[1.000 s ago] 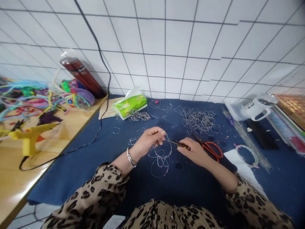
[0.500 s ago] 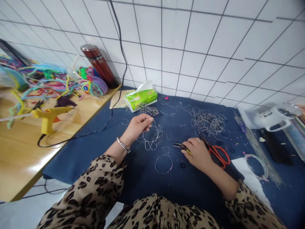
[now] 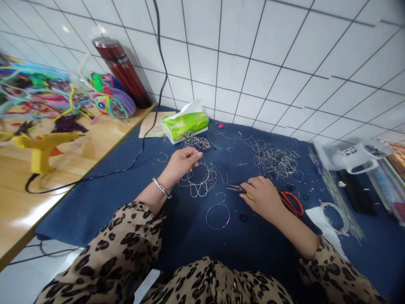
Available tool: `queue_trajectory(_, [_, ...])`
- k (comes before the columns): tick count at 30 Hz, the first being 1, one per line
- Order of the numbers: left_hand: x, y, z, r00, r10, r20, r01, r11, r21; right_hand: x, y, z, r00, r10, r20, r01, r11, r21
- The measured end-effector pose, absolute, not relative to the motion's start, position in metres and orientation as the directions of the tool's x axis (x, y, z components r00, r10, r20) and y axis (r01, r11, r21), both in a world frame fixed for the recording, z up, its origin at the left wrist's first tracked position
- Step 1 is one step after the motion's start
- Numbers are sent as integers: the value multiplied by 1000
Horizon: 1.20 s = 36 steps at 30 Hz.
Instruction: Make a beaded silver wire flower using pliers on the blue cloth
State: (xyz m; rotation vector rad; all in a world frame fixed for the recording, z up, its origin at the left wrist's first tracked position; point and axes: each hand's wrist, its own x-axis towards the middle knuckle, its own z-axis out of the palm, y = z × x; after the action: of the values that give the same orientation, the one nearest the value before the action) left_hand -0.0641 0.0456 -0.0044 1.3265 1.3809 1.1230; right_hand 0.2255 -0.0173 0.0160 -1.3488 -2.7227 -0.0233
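My left hand (image 3: pixel 184 165) pinches a thin wire ring (image 3: pixel 208 174) between thumb and fingers. The ring hangs over a loose heap of bent wire loops (image 3: pixel 198 192) on the dark blue cloth. My right hand (image 3: pixel 263 196) is closed around needle-nose pliers (image 3: pixel 234 188) with a bit of yellow handle showing; their jaws point left, toward the heap. Most of the handles are hidden under my palm. In front of both hands lies another wire ring (image 3: pixel 206 217) with small pink beads on its right side. Orange-handled scissors or cutters (image 3: pixel 292 203) lie partly behind my right wrist.
A tangle of wire pieces (image 3: pixel 275 160) lies at the back right. Behind my left hand is a green tissue pack (image 3: pixel 185 126). A white mug (image 3: pixel 359 156) lies tipped at right, near a wire coil (image 3: pixel 323 213). A glue gun (image 3: pixel 42 147) and red flask (image 3: pixel 122 71) occupy the wooden table.
The camera view has shifted slightly. My right hand has moved a little left with the pliers, showing more of the jaws. My left hand still pinches the ring, slightly lower over the heap.
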Motion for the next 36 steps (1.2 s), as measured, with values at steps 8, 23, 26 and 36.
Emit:
queue_trajectory(8, [-69, 49, -11, -74, 997, 12, 229, 5, 973, 208, -26, 21, -629, 777, -11, 777, 628, -52])
queue_trajectory(23, [-71, 56, -10, -381, 921, 84, -77, -122, 989, 196, -1, 30, -585, 811, 1, 811, 585, -2])
queue_trajectory(26, [-72, 57, -10, -436, 894, 105, -96, -162, 982, 189, 4, 28, -609, 793, -16, 793, 609, -18])
queue_trajectory(36, [-76, 60, -7, -535, 831, 152, -180, -287, 941, 183, 13, 24, -573, 817, -61, 819, 570, -61])
